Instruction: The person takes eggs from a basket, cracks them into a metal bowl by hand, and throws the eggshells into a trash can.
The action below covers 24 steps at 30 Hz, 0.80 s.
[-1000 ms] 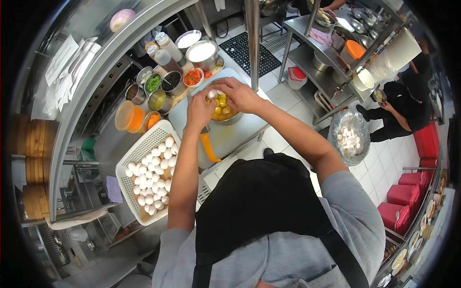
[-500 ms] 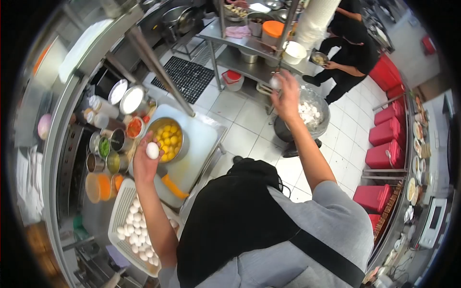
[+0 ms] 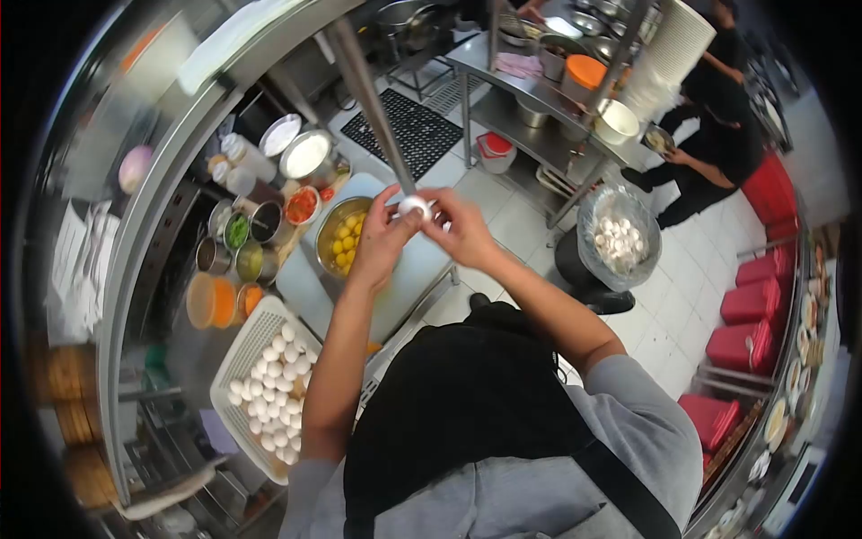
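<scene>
My left hand [image 3: 382, 244] grips a white egg [image 3: 415, 207], with its fingers closed around the near side. My right hand [image 3: 460, 232] meets it from the right, fingers bent and pressed against the same egg; its fingertips are partly hidden. Just left of and below the hands is a steel bowl [image 3: 321, 235] holding several yolks, partly covered by my left hand. It sits on a pale cutting board [image 3: 415, 274]. A white plastic basket [image 3: 235, 361] full of whole eggs [image 3: 271, 382] lies beside my left forearm.
A lined bin [image 3: 588, 225] of eggshells [image 3: 620, 241] stands right of my hands. A metal post [image 3: 373, 99] rises just beyond them. Sauce bottles and containers [image 3: 303, 205] crowd the left counter. A person in black [image 3: 718, 148] holds a bowl at the far right.
My right hand has come from over the bin to my left hand, and the white piece it held there is gone from view. My left hand has moved right with the egg.
</scene>
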Tool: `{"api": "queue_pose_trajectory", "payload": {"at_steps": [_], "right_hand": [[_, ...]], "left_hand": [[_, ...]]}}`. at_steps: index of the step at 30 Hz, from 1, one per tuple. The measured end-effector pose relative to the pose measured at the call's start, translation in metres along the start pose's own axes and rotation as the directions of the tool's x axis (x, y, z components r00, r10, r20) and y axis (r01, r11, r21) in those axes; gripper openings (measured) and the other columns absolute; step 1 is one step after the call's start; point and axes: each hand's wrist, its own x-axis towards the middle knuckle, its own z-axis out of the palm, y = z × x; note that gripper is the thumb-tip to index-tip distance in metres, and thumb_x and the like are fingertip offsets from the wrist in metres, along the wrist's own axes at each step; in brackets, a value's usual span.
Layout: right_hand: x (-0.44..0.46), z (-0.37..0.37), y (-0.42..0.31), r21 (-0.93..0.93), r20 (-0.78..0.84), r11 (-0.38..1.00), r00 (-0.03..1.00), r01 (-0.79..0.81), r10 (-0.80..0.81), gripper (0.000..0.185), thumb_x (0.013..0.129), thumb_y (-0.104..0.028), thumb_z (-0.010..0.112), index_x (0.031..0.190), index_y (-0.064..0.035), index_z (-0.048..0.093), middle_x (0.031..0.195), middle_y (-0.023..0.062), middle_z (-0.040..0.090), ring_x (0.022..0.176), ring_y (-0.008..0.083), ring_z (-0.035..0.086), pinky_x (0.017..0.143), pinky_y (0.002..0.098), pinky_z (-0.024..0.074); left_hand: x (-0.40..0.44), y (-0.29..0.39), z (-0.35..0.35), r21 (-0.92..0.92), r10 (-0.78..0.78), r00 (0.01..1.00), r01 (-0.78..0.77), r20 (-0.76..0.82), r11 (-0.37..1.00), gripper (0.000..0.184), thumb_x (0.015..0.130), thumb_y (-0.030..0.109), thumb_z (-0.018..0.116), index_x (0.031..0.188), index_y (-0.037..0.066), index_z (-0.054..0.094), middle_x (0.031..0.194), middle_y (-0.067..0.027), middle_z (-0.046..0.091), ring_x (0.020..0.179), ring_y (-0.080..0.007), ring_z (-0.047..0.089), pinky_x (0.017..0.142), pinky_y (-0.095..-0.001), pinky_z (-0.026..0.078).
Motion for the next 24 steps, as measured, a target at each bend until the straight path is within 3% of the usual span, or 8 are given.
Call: {"api": "queue_pose_trajectory", "payload": {"at_steps": [2, 4, 8, 11, 13, 18, 20, 24], "right_hand": [[0.022, 0.007, 0.033, 0.336, -0.138, 0.921, 0.957, -0.196, 0.255, 0.038, 0.085, -0.007, 0.064, 0.121, -0.0034, 0.054, 0.089, 0.0071, 0.062, 0.070, 0.0128, 0.058, 0.059, 0.0269, 0.0487], [0.055, 0.011, 0.051, 0.527, -0.281, 0.830, 0.886, -0.179, 0.370, 0.038, 0.094, -0.011, 0.055, 0.130, -0.0046, 0.046, 0.083, 0.0069, 0.061, 0.069, 0.0106, 0.057, 0.057, 0.0245, 0.0475], [0.091, 0.022, 0.081, 0.606, -0.271, 0.753, 0.824, -0.256, 0.499, 0.041, 0.097, -0.022, 0.052, 0.134, -0.0050, 0.048, 0.088, 0.0068, 0.061, 0.071, 0.0102, 0.058, 0.059, 0.0246, 0.0503], [0.095, 0.029, 0.087, 0.442, -0.344, 0.833, 0.794, -0.334, 0.501, 0.040, 0.097, -0.024, 0.052, 0.133, -0.0059, 0.051, 0.090, 0.0049, 0.062, 0.071, 0.0091, 0.057, 0.059, 0.0242, 0.0490], [0.088, 0.027, 0.081, 0.478, -0.159, 0.797, 0.856, -0.370, 0.492, 0.037, 0.097, -0.023, 0.052, 0.131, -0.0072, 0.053, 0.085, 0.0019, 0.060, 0.068, 0.0072, 0.053, 0.057, 0.0228, 0.0457], [0.061, 0.002, 0.051, 0.599, -0.080, 0.656, 0.780, -0.459, 0.620, 0.037, 0.099, -0.026, 0.049, 0.132, -0.0087, 0.055, 0.088, 0.0022, 0.062, 0.069, 0.0080, 0.054, 0.057, 0.0227, 0.0457], [0.048, 0.004, 0.036, 0.564, 0.267, 0.577, 0.792, -0.591, 0.550, 0.035, 0.100, -0.029, 0.048, 0.127, -0.0073, 0.055, 0.083, 0.0032, 0.061, 0.065, 0.0079, 0.054, 0.056, 0.0220, 0.0452], [0.046, 0.035, 0.013, 0.412, 0.379, 0.705, 0.812, -0.578, 0.444, 0.025, 0.100, -0.030, 0.049, 0.113, -0.0080, 0.050, 0.074, 0.0037, 0.058, 0.058, 0.0080, 0.054, 0.053, 0.0221, 0.0446]], "left_hand": [[-0.006, 0.008, -0.006, -0.180, -0.032, 0.995, 0.014, -0.098, 0.984, 0.048, 0.097, 0.019, 0.057, 0.138, 0.002, 0.039, 0.117, -0.0107, 0.057, 0.108, -0.0197, 0.057, 0.091, -0.0346, 0.050], [-0.015, 0.006, -0.022, -0.114, -0.016, 0.991, 0.001, -0.131, 0.993, 0.044, 0.099, 0.022, 0.054, 0.136, 0.002, 0.042, 0.118, -0.0115, 0.057, 0.109, -0.0208, 0.057, 0.092, -0.0359, 0.050], [-0.037, -0.010, -0.056, -0.068, -0.046, 0.985, 0.036, -0.165, 0.997, 0.035, 0.100, 0.024, 0.051, 0.128, 0.002, 0.051, 0.120, -0.0130, 0.059, 0.109, -0.0209, 0.058, 0.091, -0.0353, 0.051], [-0.049, -0.018, -0.072, -0.080, -0.046, 0.979, 0.030, -0.200, 0.996, 0.031, 0.100, 0.022, 0.051, 0.123, 0.001, 0.055, 0.116, -0.0124, 0.061, 0.106, -0.0197, 0.060, 0.086, -0.0335, 0.053], [-0.052, -0.013, -0.073, -0.061, -0.048, 0.975, 0.035, -0.218, 0.998, 0.030, 0.100, 0.020, 0.052, 0.124, 0.002, 0.055, 0.115, -0.0123, 0.062, 0.104, -0.0191, 0.061, 0.084, -0.0324, 0.053], [-0.040, 0.000, -0.067, 0.067, 0.048, 0.973, -0.033, -0.226, 0.997, 0.033, 0.096, 0.012, 0.054, 0.128, 0.003, 0.054, 0.117, -0.0122, 0.062, 0.102, -0.0171, 0.062, 0.079, -0.0294, 0.054], [-0.030, 0.006, -0.061, 0.235, 0.152, 0.981, -0.121, -0.117, 0.964, 0.039, 0.094, 0.009, 0.055, 0.132, 0.004, 0.052, 0.118, -0.0116, 0.062, 0.100, -0.0146, 0.061, 0.074, -0.0267, 0.053], [-0.013, 0.010, -0.061, 0.199, 0.117, 0.992, -0.107, -0.037, 0.974, 0.042, 0.090, 0.007, 0.058, 0.132, 0.004, 0.053, 0.115, -0.0090, 0.062, 0.093, -0.0099, 0.059, 0.067, -0.0229, 0.051]]}}
